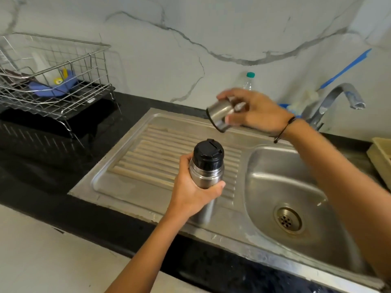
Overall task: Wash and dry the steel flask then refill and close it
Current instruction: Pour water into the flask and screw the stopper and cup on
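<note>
flask [204, 176] of brushed steel, ribbed black stopper [208, 154]

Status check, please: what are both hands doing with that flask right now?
Left hand grips steel flask, black stopper on. Right hand holds steel cup lid. Nothing in the way.

One camera sits up on the person's head — it looks forward and down, close over the sink [222, 231] and both hands, with the wall behind.
</note>
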